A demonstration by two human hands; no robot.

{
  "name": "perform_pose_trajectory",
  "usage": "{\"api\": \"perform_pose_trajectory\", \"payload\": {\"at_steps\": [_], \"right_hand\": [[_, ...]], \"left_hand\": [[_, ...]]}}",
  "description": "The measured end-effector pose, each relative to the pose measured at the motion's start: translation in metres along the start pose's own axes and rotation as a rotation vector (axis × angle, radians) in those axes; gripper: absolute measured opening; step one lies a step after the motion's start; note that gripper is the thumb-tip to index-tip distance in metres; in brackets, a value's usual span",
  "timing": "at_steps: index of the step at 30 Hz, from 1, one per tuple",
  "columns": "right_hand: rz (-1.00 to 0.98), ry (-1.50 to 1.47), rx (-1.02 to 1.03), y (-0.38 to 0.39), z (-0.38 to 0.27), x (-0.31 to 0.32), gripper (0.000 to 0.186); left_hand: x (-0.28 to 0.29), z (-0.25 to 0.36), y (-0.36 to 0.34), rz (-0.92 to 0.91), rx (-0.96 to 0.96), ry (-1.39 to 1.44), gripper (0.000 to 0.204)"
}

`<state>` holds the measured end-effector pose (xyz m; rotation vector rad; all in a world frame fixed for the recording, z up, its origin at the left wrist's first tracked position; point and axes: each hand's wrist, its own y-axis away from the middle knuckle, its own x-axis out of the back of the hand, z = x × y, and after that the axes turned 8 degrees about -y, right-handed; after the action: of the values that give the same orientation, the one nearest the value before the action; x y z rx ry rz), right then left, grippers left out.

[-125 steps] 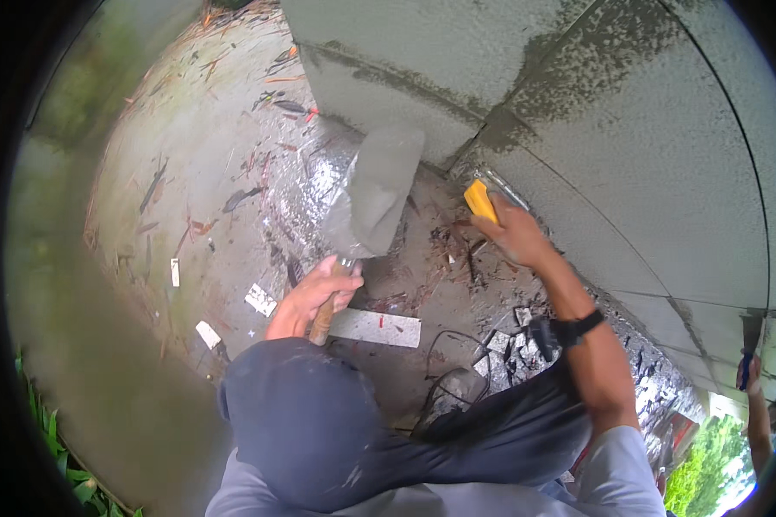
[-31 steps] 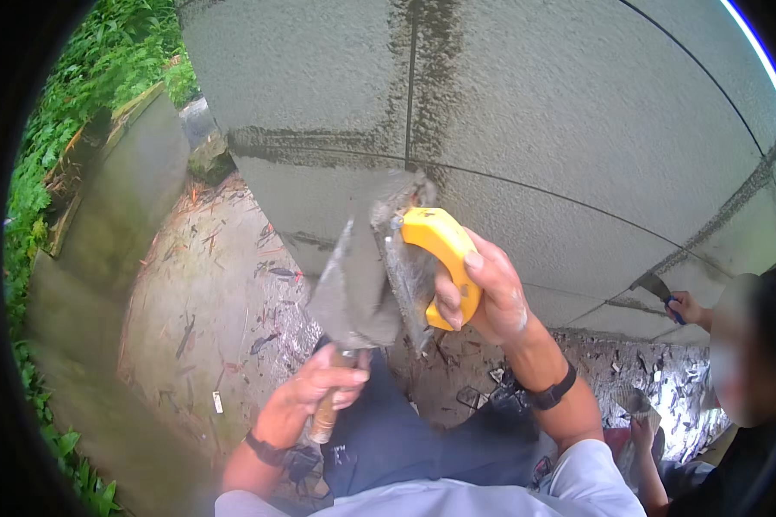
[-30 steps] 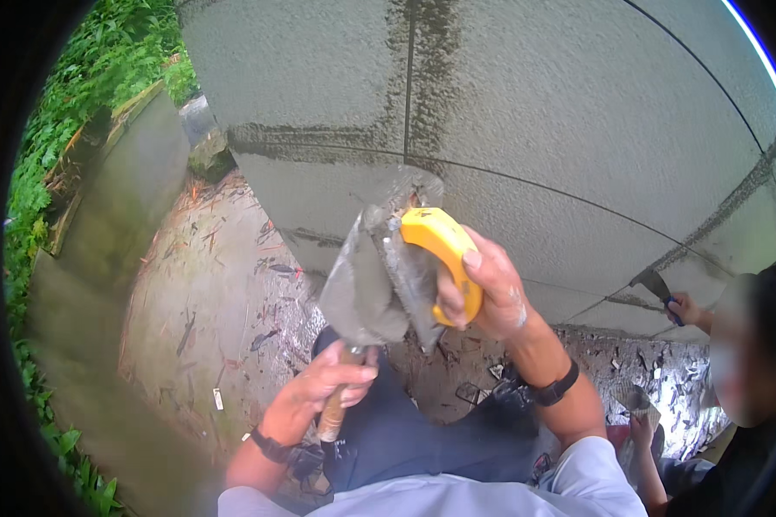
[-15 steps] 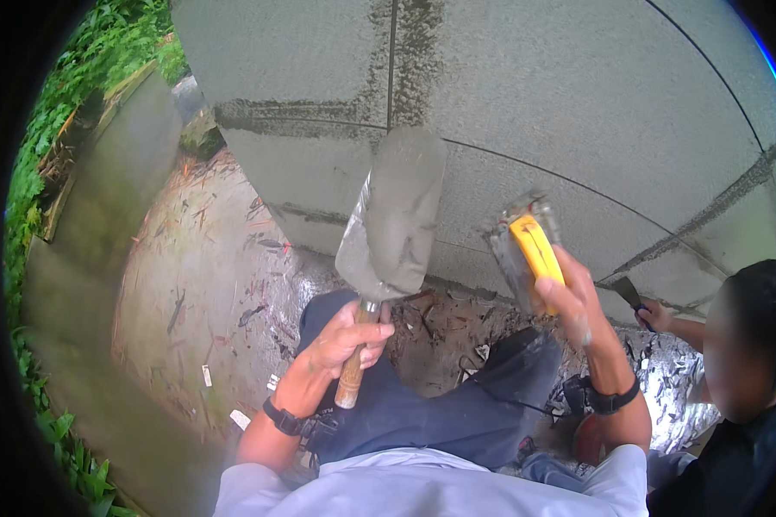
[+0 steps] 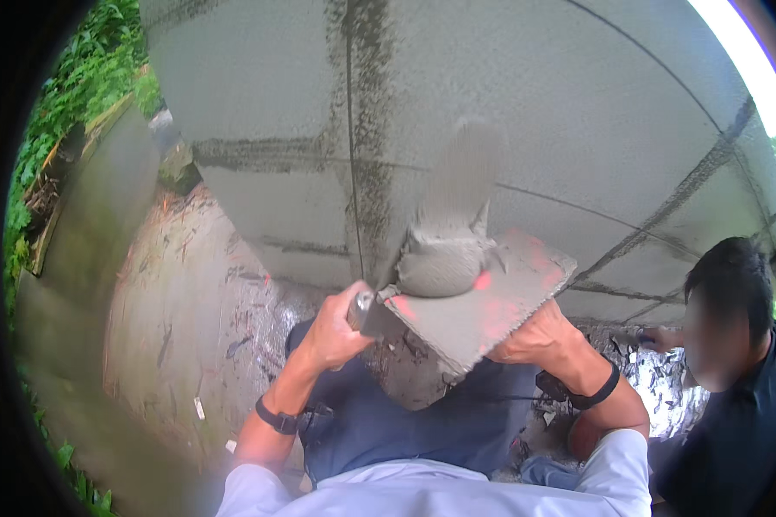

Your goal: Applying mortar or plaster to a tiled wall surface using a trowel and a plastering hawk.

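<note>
My left hand (image 5: 336, 332) is closed around the handle of a trowel (image 5: 362, 312), its end turned up toward me. The trowel's blade is mostly hidden, tilted beside the left edge of the float. From below, my right hand (image 5: 539, 338) holds a plastering float (image 5: 522, 280), its flat face up and coated grey with reddish patches. A wet lump of mortar (image 5: 440, 265) sits on the float's far left part. A paler streak of mortar extends upward from it; I cannot tell whether that streak touches the wall. The float's yellow handle is hidden underneath.
A large grey wall (image 5: 259, 77) with grooved lines and dark mortar bands rises ahead. At right, a co-worker (image 5: 737, 388) in dark clothes crouches close to my right arm. Debris litters the ground (image 5: 172, 319) at left, with green plants (image 5: 86, 69) beyond.
My right hand has turned the float face up and brought it left. My left hand has raised and tipped the trowel, and its mortar now lies on the float. My view has shifted right.
</note>
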<state>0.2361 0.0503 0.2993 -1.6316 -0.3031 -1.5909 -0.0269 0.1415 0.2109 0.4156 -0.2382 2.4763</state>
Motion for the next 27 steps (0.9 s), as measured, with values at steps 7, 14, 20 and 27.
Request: {"api": "perform_pose_trajectory", "payload": {"at_steps": [7,14,20,27], "right_hand": [[0.299,-0.060,-0.200,0.004,0.005,0.040,0.061],[0.487,-1.934,-0.499,0.007,-0.005,0.012,0.043],[0.413,-2.294,-0.745,0.030,0.002,-0.053,0.039],[0.421,-1.810,-1.001,0.061,0.012,-0.029,0.041]], "left_hand": [[-0.003,-0.060,0.004,0.053,-0.147,-0.264,0.023],[-0.041,-0.044,0.020,-0.287,0.251,0.610,0.022],[-0.064,-0.046,0.027,-0.481,0.365,1.029,0.018],[-0.047,-0.037,0.027,-0.336,0.324,0.955,0.021]]}}
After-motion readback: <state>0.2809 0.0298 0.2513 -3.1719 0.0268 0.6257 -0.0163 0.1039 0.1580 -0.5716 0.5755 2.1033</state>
